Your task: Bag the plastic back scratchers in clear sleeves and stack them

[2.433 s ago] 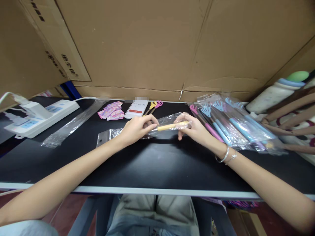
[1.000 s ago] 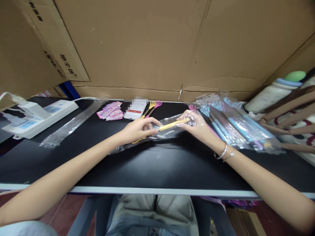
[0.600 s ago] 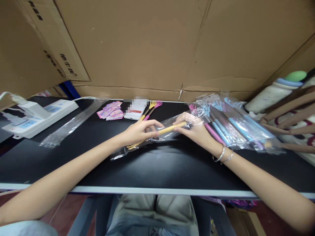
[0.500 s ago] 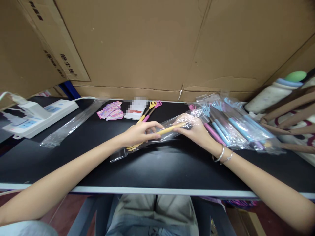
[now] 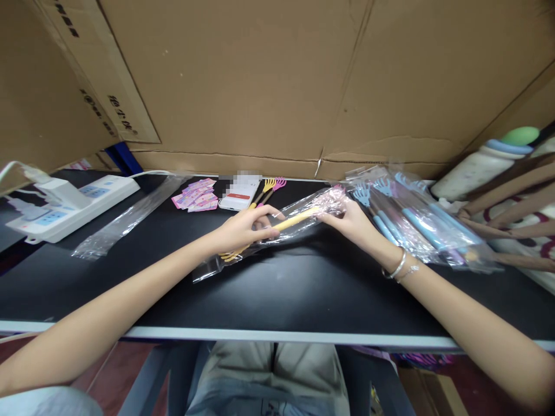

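Note:
A yellow back scratcher (image 5: 299,218) lies slantwise inside a clear plastic bag (image 5: 207,270), its clawed head toward the lower left. My left hand (image 5: 245,228) is closed around the bagged scratcher near its middle. At the upper right end, my right hand (image 5: 353,222) pinches the bag and the handle's end; part of the fingers is behind the crinkled plastic. A pink claw (image 5: 337,192) shows by the right fingertips, partly covered by the bag. Beyond my left hand lie a yellow-headed back scratcher (image 5: 269,185) and a pink-headed back scratcher (image 5: 280,182).
Bagged blue back scratchers (image 5: 411,216) are piled at right, near a white bottle (image 5: 477,170). Pink printed cards (image 5: 195,195) and a white box (image 5: 240,193) stand at the back. An unfilled clear bag (image 5: 125,216) and a power strip (image 5: 69,208) lie left.
My right hand has shifted slightly right and now covers the pink handle beside the pile. The yellow scratcher and its bag have moved slightly up and left.

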Available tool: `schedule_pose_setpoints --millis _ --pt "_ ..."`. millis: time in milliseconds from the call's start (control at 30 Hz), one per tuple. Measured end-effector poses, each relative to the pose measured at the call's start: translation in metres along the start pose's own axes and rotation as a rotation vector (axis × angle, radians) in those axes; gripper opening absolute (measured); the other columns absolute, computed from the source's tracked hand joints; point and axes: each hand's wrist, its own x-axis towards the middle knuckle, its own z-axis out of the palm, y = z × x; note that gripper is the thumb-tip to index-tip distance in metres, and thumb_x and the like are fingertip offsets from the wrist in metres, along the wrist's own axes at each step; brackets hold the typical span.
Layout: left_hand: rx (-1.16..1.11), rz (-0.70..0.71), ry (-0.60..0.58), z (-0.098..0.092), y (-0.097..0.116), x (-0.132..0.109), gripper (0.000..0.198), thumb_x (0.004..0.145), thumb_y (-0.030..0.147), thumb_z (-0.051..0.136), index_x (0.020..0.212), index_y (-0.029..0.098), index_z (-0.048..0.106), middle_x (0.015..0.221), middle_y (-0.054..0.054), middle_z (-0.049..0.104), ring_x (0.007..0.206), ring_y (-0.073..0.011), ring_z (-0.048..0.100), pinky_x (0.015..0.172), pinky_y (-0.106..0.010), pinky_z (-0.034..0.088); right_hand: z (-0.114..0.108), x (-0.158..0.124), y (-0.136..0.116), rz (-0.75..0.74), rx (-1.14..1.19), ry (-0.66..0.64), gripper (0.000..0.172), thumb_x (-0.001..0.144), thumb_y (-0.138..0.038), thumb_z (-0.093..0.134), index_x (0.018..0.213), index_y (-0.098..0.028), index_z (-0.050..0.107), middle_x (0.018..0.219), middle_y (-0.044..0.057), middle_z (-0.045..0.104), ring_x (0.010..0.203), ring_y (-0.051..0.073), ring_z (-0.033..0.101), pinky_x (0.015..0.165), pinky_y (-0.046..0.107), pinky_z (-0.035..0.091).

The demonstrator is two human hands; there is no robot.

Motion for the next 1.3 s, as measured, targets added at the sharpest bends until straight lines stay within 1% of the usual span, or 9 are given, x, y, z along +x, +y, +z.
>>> schedule_pose_setpoints --millis 200,367,467,567,733,833,967,1100,1300 --pt "-0.052 0.007 -0.001 0.0030 0.0003 -0.0005 0.039 0.084 0.041 0.059 0.117 0.020 0.054 0.076 0.000 0.065 0.067 -0.0129 0.059 0.064 -0.024 0.043 0.0043 -0.0008 -0.0049 -0.042 0.080 0.062 0.035 0.069 -0.051 0.072 0.077 -0.019 0.059 0.082 0.004 0.065 0.077 0.020 0.063 0.074 0.033 0.053" --pt "-0.018 -0.006 -0.004 0.0031 0.0012 -0.0007 0.038 0.084 0.040 0.058 0.117 0.021 0.056 0.078 -0.001 0.066 0.067 -0.0131 0.058 0.062 -0.024 0.042 0.0045 -0.0010 -0.0010 -0.030 0.109 0.062 0.030 0.071 -0.046 0.072 0.080 -0.019 0.063 0.085 0.006 0.068 0.082 0.022 0.065 0.080 0.037 0.054" --pt "-0.008 -0.004 0.004 0.0029 0.0003 -0.0003 0.039 0.084 0.041 0.057 0.118 0.020 0.057 0.078 -0.001 0.066 0.067 -0.0133 0.059 0.062 -0.024 0.043 0.0048 -0.0010 -0.0010 -0.002 0.148 0.034 0.030 0.075 -0.044 0.070 0.089 -0.019 0.064 0.092 0.007 0.070 0.084 0.021 0.066 0.082 0.037 0.055" --pt "0.005 -0.005 0.024 0.0028 0.0009 -0.0004 0.037 0.085 0.042 0.056 0.115 0.020 0.057 0.079 -0.001 0.065 0.066 -0.0129 0.059 0.061 -0.023 0.043 0.0061 -0.0017 -0.0036 0.038 0.230 -0.021 0.034 0.077 -0.044 0.067 0.100 -0.018 0.062 0.095 0.007 0.070 0.085 0.021 0.066 0.083 0.038 0.056" --pt "-0.023 -0.038 0.055 0.0025 0.0047 -0.0016 0.033 0.085 0.040 0.055 0.111 0.020 0.056 0.077 0.001 0.063 0.061 -0.0115 0.058 0.058 -0.023 0.042 0.0076 -0.0054 -0.0061 0.085 0.333 -0.125 0.044 0.077 -0.040 0.070 0.113 -0.020 0.056 0.107 0.007 0.066 0.099 0.020 0.063 0.089 0.037 0.053" --pt "-0.024 -0.045 0.075 0.0020 0.0051 -0.0013 0.032 0.084 0.040 0.056 0.110 0.020 0.056 0.078 0.001 0.063 0.061 -0.0113 0.057 0.057 -0.022 0.042 0.0063 -0.0067 -0.0047 0.111 0.404 -0.183 0.046 0.079 -0.040 0.067 0.119 -0.023 0.052 0.108 0.006 0.065 0.101 0.018 0.062 0.087 0.035 0.053" --pt "-0.038 -0.068 0.084 0.0008 0.0054 -0.0011 0.034 0.083 0.040 0.056 0.111 0.020 0.056 0.080 0.001 0.065 0.063 -0.0121 0.058 0.058 -0.023 0.042 0.0041 -0.0050 -0.0036 0.152 0.513 -0.198 0.042 0.082 -0.046 0.063 0.117 -0.024 0.054 0.111 0.006 0.065 0.096 0.016 0.063 0.085 0.032 0.053" --pt "-0.017 -0.089 0.108 -0.0006 0.0085 -0.0024 0.034 0.082 0.040 0.057 0.111 0.022 0.057 0.080 0.002 0.064 0.065 -0.0121 0.058 0.059 -0.023 0.042 0.0041 -0.0035 -0.0044 0.174 0.647 -0.190 0.044 0.079 -0.054 0.064 0.111 -0.025 0.055 0.109 0.006 0.066 0.093 0.016 0.064 0.081 0.030 0.052" --pt "0.012 -0.108 0.152 0.0003 0.0069 -0.0019 0.033 0.080 0.039 0.059 0.109 0.022 0.057 0.080 0.002 0.065 0.065 -0.0118 0.057 0.059 -0.022 0.041 0.0061 -0.0053 -0.0046 0.196 0.711 -0.220 0.050 0.075 -0.054 0.068 0.115 -0.026 0.055 0.113 0.005 0.065 0.095 0.016 0.063 0.084 0.030 0.051"
